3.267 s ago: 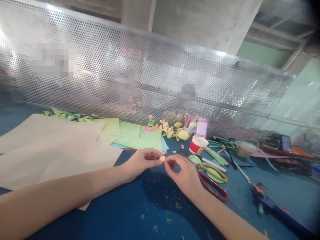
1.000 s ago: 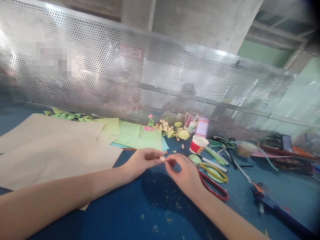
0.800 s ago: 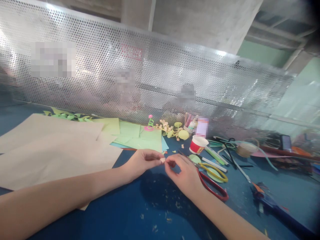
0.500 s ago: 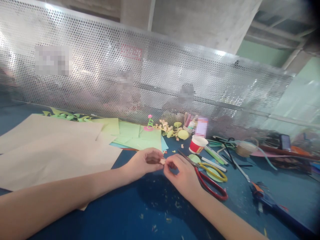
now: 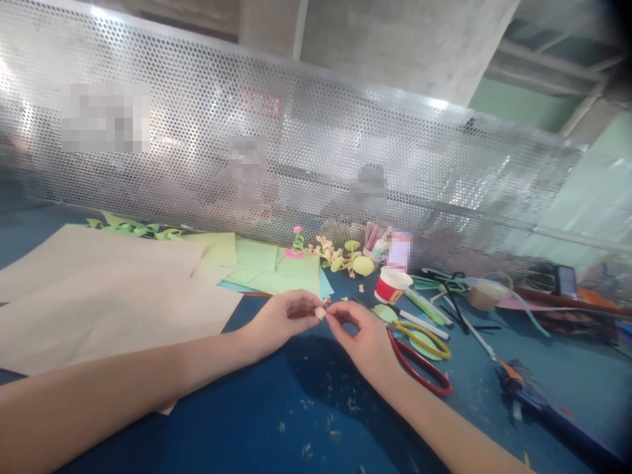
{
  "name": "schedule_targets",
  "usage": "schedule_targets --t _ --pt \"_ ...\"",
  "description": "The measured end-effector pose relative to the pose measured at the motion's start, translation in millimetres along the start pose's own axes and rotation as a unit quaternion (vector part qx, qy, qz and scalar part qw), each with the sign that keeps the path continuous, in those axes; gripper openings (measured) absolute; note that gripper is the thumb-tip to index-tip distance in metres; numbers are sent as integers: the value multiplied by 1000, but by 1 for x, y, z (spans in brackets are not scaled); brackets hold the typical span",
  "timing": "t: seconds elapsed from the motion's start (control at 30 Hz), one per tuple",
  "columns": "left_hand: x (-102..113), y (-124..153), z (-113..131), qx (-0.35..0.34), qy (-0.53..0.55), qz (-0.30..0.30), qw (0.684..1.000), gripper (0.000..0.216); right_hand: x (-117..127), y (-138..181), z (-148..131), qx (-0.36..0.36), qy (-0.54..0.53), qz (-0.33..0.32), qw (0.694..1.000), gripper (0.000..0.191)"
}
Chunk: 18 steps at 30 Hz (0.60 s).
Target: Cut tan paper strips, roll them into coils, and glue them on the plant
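A small pale peach piece, seemingly paper (image 5: 320, 313), sits between the fingertips of both hands above the blue table. My left hand (image 5: 286, 319) pinches it from the left, fingers curled. From the right, my right hand (image 5: 363, 336) has thumb and forefinger closed at its edge. Just beyond my right hand lie scissors with yellow handles (image 5: 424, 334) and a pair of red handles (image 5: 419, 368), partly hidden by the hand. Similar small peach pieces (image 5: 326, 249) are heaped farther back, beside yellow-green rounds (image 5: 363, 265).
Large beige sheets (image 5: 123, 296) cover the left, with green sheets (image 5: 296, 273) behind. A red and white paper cup (image 5: 392, 286), a marker (image 5: 424, 322) and a blue-handled tool (image 5: 548, 408) lie right. A perforated metal screen (image 5: 306, 145) borders the back; blurred people show through it.
My right thumb and forefinger have straightened a little, and the peach piece has turned and shifted slightly upward. My left hand stays nearly in place.
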<state>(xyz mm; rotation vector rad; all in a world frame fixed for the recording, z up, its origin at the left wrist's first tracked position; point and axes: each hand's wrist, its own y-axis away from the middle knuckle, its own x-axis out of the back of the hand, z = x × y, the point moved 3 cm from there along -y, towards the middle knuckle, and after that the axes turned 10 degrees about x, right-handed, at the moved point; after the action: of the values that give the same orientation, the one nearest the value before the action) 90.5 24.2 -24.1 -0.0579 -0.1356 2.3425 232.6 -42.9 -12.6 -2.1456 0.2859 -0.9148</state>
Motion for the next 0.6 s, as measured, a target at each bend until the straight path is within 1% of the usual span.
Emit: schedule_targets --t 0.2,0.4,0.53,0.6 --pt "1 0 0 -2 -19 4 1000 17 4 -3 -11 18 38 -10 999 6" --pt "2 0 -5 23 -29 8 999 24 4 -2 -16 76 103 -33 991 9" --pt "-1 -1 -11 22 -26 -22 999 22 1 0 -19 112 142 -40 983 12" --pt "-3 -1 -12 20 -24 -42 999 20 -1 1 -20 116 153 -37 981 14"
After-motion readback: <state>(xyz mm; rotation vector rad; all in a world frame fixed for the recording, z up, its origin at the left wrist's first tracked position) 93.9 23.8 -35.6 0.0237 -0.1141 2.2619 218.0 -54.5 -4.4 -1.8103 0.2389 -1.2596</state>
